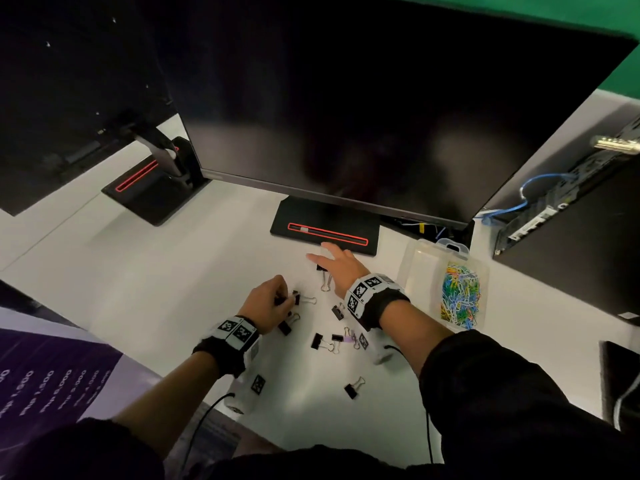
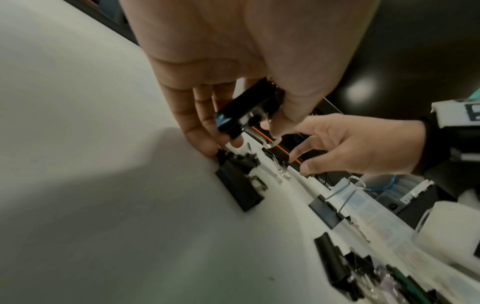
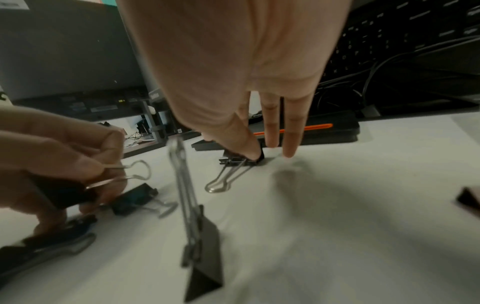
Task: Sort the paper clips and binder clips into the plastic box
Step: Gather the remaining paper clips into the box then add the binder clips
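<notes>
Several black binder clips (image 1: 327,342) lie scattered on the white desk (image 1: 156,282). My left hand (image 1: 282,299) grips one black binder clip (image 2: 246,111) just above the desk, with two more clips right beside it. My right hand (image 1: 325,258) reaches forward with straight fingers, and its thumb tip rests on a black binder clip (image 3: 241,159) lying flat near the monitor base. The clear plastic box (image 1: 420,268) stands open to the right of that hand. Its right compartment holds a heap of coloured paper clips (image 1: 460,296).
A large dark monitor stands behind on a black base with a red stripe (image 1: 325,233); a second monitor base (image 1: 149,188) stands at the back left. A computer case with a blue cable (image 1: 571,209) stands at the right. A purple printed sheet (image 1: 52,375) lies at the near left.
</notes>
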`<state>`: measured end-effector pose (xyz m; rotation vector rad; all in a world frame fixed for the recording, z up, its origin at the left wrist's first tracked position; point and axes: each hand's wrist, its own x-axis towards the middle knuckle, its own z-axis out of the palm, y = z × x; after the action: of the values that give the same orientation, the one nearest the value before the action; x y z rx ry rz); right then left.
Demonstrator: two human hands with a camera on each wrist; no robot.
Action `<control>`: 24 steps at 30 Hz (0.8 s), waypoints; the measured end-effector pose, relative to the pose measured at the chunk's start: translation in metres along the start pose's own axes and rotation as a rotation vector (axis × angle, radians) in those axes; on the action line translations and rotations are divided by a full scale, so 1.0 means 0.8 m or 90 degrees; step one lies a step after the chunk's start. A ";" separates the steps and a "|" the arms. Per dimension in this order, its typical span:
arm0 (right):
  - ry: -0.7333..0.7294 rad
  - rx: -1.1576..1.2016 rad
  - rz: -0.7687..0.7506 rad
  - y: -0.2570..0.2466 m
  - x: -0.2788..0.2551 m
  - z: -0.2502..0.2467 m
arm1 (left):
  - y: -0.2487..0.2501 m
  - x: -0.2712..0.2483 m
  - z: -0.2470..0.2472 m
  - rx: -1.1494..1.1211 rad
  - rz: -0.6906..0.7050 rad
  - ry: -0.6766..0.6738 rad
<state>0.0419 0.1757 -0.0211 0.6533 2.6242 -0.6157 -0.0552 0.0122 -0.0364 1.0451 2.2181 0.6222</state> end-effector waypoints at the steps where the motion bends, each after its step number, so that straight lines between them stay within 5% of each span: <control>1: -0.009 0.001 -0.005 0.003 0.002 0.002 | -0.002 0.001 0.000 -0.012 -0.011 0.011; 8: 0.041 0.055 0.040 0.034 -0.014 0.007 | 0.001 0.006 -0.010 -0.058 -0.013 0.024; 16: 0.210 0.400 0.130 0.055 -0.056 0.010 | 0.011 0.014 -0.023 0.117 0.116 -0.060; 24: 0.045 0.284 0.058 0.036 -0.080 0.045 | -0.001 0.014 -0.009 0.305 0.080 -0.159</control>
<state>0.1178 0.1585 -0.0324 0.9304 2.5164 -1.1853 -0.0665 0.0197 -0.0359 1.4203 2.1340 -0.0046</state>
